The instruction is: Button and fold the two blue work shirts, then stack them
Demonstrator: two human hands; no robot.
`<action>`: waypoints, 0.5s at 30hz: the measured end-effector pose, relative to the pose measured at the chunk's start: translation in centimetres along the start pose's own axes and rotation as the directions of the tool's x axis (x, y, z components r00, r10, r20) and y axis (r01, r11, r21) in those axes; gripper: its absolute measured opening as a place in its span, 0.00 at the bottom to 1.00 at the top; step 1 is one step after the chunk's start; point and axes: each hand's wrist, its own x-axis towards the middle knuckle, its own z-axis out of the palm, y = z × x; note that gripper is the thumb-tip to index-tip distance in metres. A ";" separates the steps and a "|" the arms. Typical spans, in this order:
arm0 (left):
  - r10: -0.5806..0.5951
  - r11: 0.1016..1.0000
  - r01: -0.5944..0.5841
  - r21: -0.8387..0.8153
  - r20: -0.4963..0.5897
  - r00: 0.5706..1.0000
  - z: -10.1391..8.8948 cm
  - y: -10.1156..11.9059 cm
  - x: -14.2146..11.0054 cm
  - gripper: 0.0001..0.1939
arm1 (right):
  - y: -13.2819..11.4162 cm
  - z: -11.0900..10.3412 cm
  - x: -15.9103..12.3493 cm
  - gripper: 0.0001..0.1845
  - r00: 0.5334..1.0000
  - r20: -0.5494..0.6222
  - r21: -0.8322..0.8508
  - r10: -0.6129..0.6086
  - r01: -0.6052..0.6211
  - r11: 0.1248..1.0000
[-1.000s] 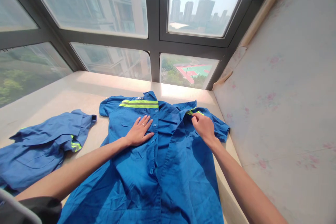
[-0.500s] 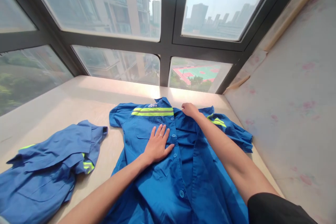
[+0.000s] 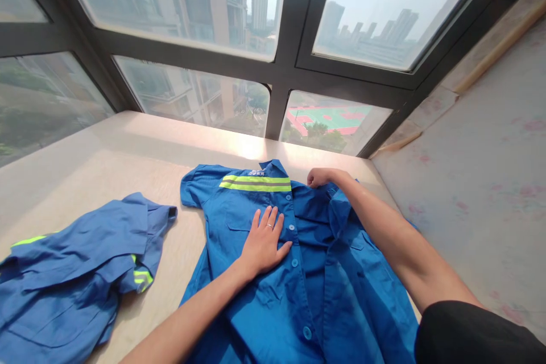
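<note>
A blue work shirt (image 3: 273,296) with a yellow-green reflective stripe lies front up on the pale table (image 3: 106,165), its collar toward the window. My left hand (image 3: 264,242) rests flat on the shirt's left chest, fingers stretched out, a ring on one finger. My right hand (image 3: 321,177) is closed in a pinch on the shirt's right collar edge at the far end. The right front panel lies folded under my right forearm.
A second blue shirt (image 3: 72,273) with reflective stripes lies crumpled at the left of the table. Dark-framed windows (image 3: 281,77) run along the table's far edge. A wall with faded floral paper (image 3: 482,182) stands close on the right.
My right hand went from the right sleeve area up to the collar and now pinches it; the right panel has been drawn inward. My left hand stays flat on the chest.
</note>
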 end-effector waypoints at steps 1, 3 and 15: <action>-0.003 1.000 0.003 -0.003 -0.002 1.000 0.0 0.0 0.0 0.38 | 0.4 -0.3 -0.1 0.09 0.998 -0.063 0.006 0.006 -0.005 1.000; -0.008 1.000 0.008 -0.007 -0.009 1.000 0.0 0.1 0.1 0.37 | 1.1 -0.9 -0.4 0.10 0.975 -0.218 0.016 0.038 -0.035 0.999; -0.036 0.999 0.036 -0.017 0.015 0.999 -0.5 0.3 0.1 0.37 | 1.1 0.4 -2.9 0.17 0.709 -0.683 0.066 0.175 -0.179 0.982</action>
